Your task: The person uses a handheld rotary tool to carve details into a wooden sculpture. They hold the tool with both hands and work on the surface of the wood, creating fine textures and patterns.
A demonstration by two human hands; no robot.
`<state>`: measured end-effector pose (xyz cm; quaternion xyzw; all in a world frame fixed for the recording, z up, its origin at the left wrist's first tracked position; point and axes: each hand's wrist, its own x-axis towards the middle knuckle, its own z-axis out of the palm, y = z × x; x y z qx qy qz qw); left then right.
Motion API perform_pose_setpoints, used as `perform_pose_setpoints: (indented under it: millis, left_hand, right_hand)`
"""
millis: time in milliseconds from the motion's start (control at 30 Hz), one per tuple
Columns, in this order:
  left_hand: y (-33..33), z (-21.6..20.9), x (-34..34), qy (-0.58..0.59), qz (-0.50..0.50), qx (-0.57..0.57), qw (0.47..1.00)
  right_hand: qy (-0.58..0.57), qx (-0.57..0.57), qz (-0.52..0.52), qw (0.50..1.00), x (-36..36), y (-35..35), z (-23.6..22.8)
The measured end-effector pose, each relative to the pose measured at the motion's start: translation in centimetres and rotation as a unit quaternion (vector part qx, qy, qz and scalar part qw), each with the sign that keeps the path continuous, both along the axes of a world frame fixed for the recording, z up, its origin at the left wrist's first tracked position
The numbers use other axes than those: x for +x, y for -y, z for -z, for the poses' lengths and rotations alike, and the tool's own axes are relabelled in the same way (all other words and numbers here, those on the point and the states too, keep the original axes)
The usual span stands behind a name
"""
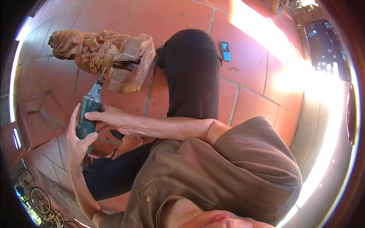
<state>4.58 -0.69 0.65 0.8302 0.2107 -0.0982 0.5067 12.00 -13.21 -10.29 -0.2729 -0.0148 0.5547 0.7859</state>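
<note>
A green and grey rotary tool [90, 108] is held in both hands, its thin metal bit pointing away from me. My left hand [78, 142] cups the lower part of its body, with the thumb on the near side. My right hand [107, 116] grips the body higher up, from the right. Beyond the tool, a carved wooden sculpture [95, 49] lies on its side, its blocky base [134, 72] toward my knee. The bit's tip is at the carving's near edge beside the base; whether it touches the wood I cannot tell.
Red tiles make up the floor [182, 17], with small wood chips on it. My bent leg [192, 72] is right of the sculpture. A blue mobile phone [225, 51] lies beyond it. A brown plastic chair [42, 121] stands at left, with bicycles [40, 199] at lower left.
</note>
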Motion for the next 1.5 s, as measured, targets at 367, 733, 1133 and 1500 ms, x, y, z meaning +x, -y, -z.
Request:
perform_pose_setpoints:
  millis: [367,733,1133,1500]
  left_hand:
    - [0.2,1.0,0.6,-0.002,0.060,0.009,0.998]
    - [-1.7,-0.1,-0.8,-0.023,0.146,0.072,0.986]
    - [-2.4,-0.8,-2.6,-0.057,0.135,0.067,0.987]
    - [-1.8,0.3,-1.9,0.015,0.149,0.139,0.979]
  right_hand:
    - [0.028,0.003,-0.003,1.000,0.2,1.2,0.8]
    - [-0.044,-0.020,-0.067,0.997,-0.6,1.7,0.4]
    - [-0.081,0.008,-0.098,0.992,-1.3,0.7,0.9]
    - [-0.097,0.000,-0.077,0.992,-0.4,0.1,1.5]
